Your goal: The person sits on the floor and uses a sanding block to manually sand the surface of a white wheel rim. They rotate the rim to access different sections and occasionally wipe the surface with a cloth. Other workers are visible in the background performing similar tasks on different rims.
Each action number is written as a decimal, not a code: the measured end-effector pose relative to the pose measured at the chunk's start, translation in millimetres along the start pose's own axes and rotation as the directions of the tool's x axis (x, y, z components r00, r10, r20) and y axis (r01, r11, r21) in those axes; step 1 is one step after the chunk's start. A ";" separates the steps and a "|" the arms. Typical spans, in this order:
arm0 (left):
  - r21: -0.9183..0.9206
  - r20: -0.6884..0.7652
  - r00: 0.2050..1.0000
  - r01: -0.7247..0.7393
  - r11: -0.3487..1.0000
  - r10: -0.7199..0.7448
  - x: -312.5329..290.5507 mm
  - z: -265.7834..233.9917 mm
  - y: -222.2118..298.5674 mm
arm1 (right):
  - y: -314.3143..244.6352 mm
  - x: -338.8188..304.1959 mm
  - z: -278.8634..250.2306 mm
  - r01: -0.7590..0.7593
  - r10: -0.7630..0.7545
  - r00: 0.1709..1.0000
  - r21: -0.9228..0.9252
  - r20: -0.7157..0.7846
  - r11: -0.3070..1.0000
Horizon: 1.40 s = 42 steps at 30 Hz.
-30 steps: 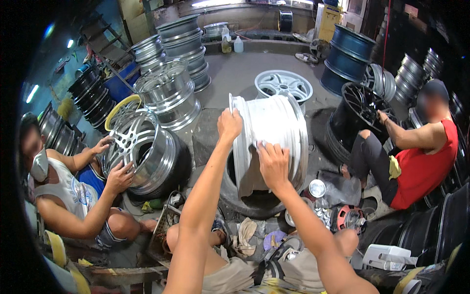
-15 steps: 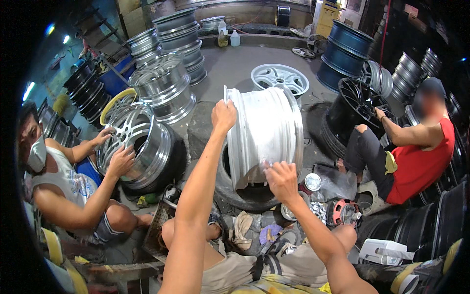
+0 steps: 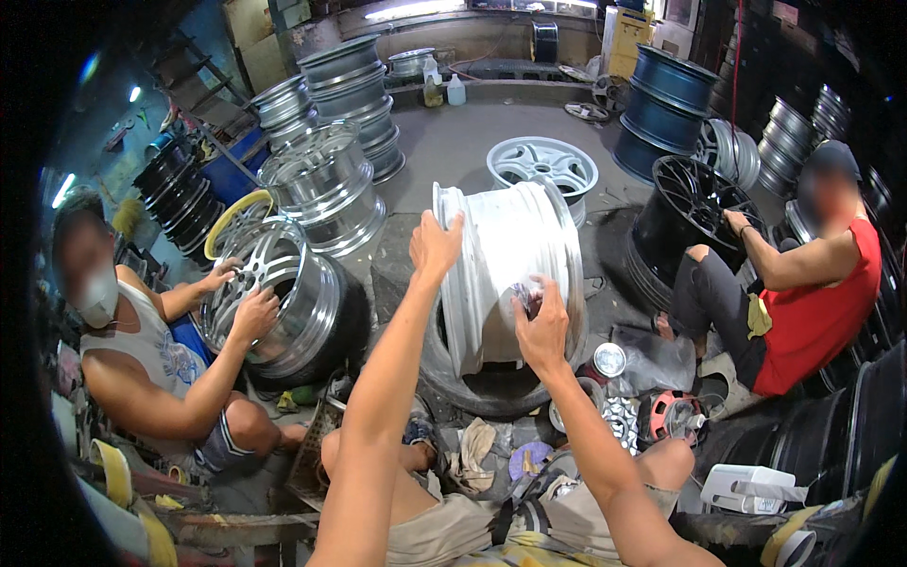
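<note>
A pale silver-white wheel rim (image 3: 505, 250) stands on its side in front of me, resting on a black tire (image 3: 482, 397). My left hand (image 3: 436, 244) is closed over the rim's left edge, thumb toward the barrel. At the barrel's lower right, my right hand (image 3: 544, 326) curls around a small purplish-grey piece of sandpaper (image 3: 522, 299), close against the pale surface. The fingers partly hide that piece, so its full shape does not show.
At left, a masked person (image 3: 142, 350) handles a chrome wheel (image 3: 283, 283); at right, a person in red (image 3: 822, 302) holds a black wheel (image 3: 680, 217). Stacked rims (image 3: 350, 104) stand behind. A can (image 3: 608, 359), a red sander (image 3: 673, 416) and rags (image 3: 472, 454) lie near my knees.
My right hand has stopped blurring and turned, fingers now raised, showing the piece it holds. My left hand has shifted slightly down the rim's edge. The view has tilted a little.
</note>
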<state>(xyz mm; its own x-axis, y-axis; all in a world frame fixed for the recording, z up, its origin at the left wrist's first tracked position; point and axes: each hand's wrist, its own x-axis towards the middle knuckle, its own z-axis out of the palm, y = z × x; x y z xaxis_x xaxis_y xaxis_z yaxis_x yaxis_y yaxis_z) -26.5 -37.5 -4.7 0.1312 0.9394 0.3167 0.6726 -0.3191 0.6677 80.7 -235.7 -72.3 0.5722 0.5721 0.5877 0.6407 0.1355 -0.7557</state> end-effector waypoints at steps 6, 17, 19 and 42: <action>0.016 -0.067 0.980 -0.186 0.983 0.186 -73.6 -14.9 6.2 | -0.7 1.5 1.0 0.110 -0.107 0.994 -0.127 0.028 0.986; 0.045 0.023 0.991 -0.131 0.990 0.130 -39.4 -27.2 21.7 | 6.5 8.5 -4.6 0.025 -0.026 1.000 -0.181 -0.005 0.983; -0.007 -0.047 0.992 -0.117 0.993 0.116 -12.8 -16.8 2.7 | -2.7 10.5 -1.7 0.027 -0.024 0.999 -0.159 0.021 0.987; -0.286 0.075 0.996 0.069 0.956 -0.050 9.1 24.8 -24.0 | -23.9 71.6 76.5 0.109 -0.092 0.993 -0.270 0.074 0.957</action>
<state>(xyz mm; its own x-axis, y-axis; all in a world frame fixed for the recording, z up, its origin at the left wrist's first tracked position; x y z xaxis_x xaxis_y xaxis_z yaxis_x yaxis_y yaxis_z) -23.4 -18.2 -34.6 0.1517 0.9609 0.2317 0.4437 -0.2757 0.8527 67.2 -136.1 -34.3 0.4712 0.6159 0.6314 0.8135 -0.0268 -0.5809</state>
